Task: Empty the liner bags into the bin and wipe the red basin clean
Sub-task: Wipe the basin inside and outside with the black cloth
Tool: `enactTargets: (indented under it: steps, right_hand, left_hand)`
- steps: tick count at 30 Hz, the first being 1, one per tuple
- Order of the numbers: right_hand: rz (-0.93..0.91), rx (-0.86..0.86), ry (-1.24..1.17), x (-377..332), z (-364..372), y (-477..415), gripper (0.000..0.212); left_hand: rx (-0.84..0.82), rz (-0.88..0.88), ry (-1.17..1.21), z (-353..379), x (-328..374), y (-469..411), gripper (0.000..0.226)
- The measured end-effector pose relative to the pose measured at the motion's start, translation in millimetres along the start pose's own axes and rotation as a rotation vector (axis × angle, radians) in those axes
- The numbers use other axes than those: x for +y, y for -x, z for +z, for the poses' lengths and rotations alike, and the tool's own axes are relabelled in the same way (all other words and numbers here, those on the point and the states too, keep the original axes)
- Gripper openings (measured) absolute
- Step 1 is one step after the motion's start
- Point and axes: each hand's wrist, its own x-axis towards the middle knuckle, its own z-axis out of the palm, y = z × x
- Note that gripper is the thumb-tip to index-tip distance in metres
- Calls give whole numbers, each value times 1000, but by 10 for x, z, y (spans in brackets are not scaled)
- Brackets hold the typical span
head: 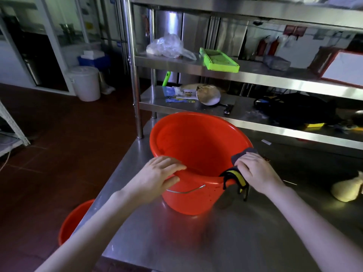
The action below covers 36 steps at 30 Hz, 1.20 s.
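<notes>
The red basin point(196, 146), a bucket-shaped tub with a metal bail handle, stands upright on the steel table point(196, 242). It looks empty inside. My left hand point(157, 177) grips its near-left rim, thumb outside and fingers over the edge. My right hand point(255, 171) presses a dark cloth with a yellow stripe point(236, 176) onto the near-right rim. Part of the cloth hangs down the outer wall. No liner bag shows in the basin.
A second red basin point(72, 220) sits on the floor below the table's left edge. Steel shelves point(255, 77) behind hold a clear plastic bag point(169, 46), a green tray point(218, 59) and a pan. A white lidded bucket point(85, 81) stands on the floor far left.
</notes>
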Motion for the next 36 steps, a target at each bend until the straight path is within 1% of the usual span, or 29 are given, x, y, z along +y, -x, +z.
enactTargets:
  steps: [2,4,7,9,10,11,13,16,17,19,20,22,24,26,28,30,32,33,34,35,36]
  right_hand:
    - [-9,62,-14,-83,96,-32,43]
    - [18,119,-32,-201,156,-46,53]
    - [130,100,9,-345,94,-114,50]
    - [208,97,144,-577,150,-118,51]
    - [217,102,193,-777,197,-88,51]
    - [203,120,195,-993,250,-37,49]
    - [122,229,137,-1250,364,72,41]
    - [6,293,66,-1036,324,61,39]
    - [-23,266,58,-899,281,51,40]
    - [-85,138,23,-603,179,3,44]
    - [-94,81,1,-447,136,-51,47]
    - [-50,15,-21,-179,78,-157,45]
    - [37,30,-29,-68,59,-221,37]
    - [130,70,-10,-221,110,-202,38]
    - [168,131,73,-621,217,-120,44]
    - [155,184,121,-1131,345,-27,39]
    - [123,262,92,-1470,434,17,35]
    - [80,289,66,-1507,448,26,35]
    - [25,301,49,-1451,446,33,34]
    - [-28,296,42,-1335,419,43,33]
    - [-68,271,32,-1191,366,56,32]
  left_hand:
    - [4,-99,-86,-71,-195,-11,44]
    - [-15,-168,-108,-114,-319,-29,36]
    - [6,-128,-164,-49,-319,-61,29]
    - [39,-117,-164,33,-181,-76,35]
    - [51,-103,-143,85,-97,-97,38]
    - [45,-84,-110,132,-17,-124,39]
    - [20,-55,-37,157,36,-157,42]
    - [-19,-52,-46,-5,-179,-71,51]
    - [-49,-78,-59,-76,-301,-17,52]
    - [-87,-148,-36,-188,-457,77,52]
    - [-98,-155,-24,-197,-458,80,52]
    - [-75,-120,-27,-137,-357,25,48]
    - [-10,-118,-37,-43,-226,-18,40]
    - [10,-152,-54,1,-147,-36,40]
    - [22,-156,-79,27,-84,-36,39]
    - [42,-136,-128,84,-30,-36,25]
    - [20,-126,-134,103,27,-27,27]
    - [10,-116,-106,66,7,-14,27]
    - [2,-99,-79,9,-50,13,26]
    - [-8,-82,-80,-54,-134,46,31]
    - [-28,-80,-107,-121,-245,79,40]
